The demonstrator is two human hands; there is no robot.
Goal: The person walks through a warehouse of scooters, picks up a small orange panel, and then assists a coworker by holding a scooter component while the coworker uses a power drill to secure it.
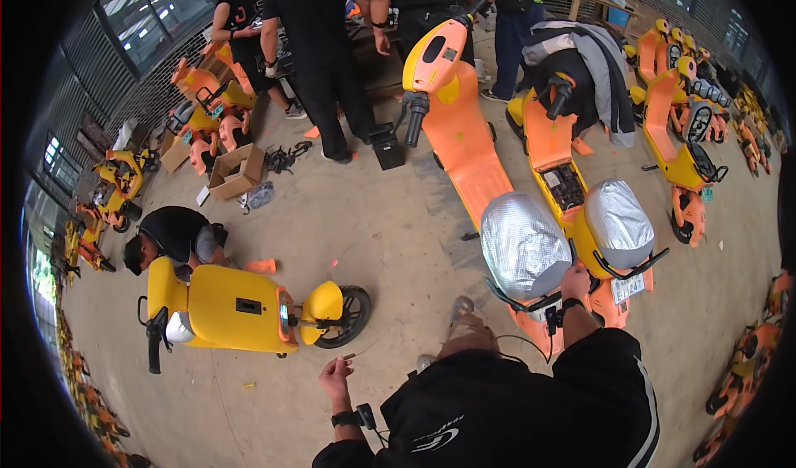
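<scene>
My left hand (pixel 336 378) is raised over the floor, its fingers pinched on a small thin rod-like thing (pixel 350 356) whose kind I cannot make out. To its upper left stands a yellow scooter (pixel 240 306). On the other side, my right hand (pixel 575 282) is closed at the rear corner of a silver seat cover (pixel 522 240). That cover lies over the seat of an orange scooter (pixel 464 136), just above a dark rear rail. What the right fingers hold is hidden. A second silver seat cover (pixel 618 219) is on the neighbouring scooter, right of my hand.
A person crouches (pixel 178 236) behind the yellow scooter. Several people stand at the back, around a workbench. An open cardboard box (pixel 236 172) and a black box-shaped thing (pixel 386 146) are on the floor. More orange-yellow scooters (pixel 663 120) line both sides. A jacket (pixel 589 62) drapes one scooter.
</scene>
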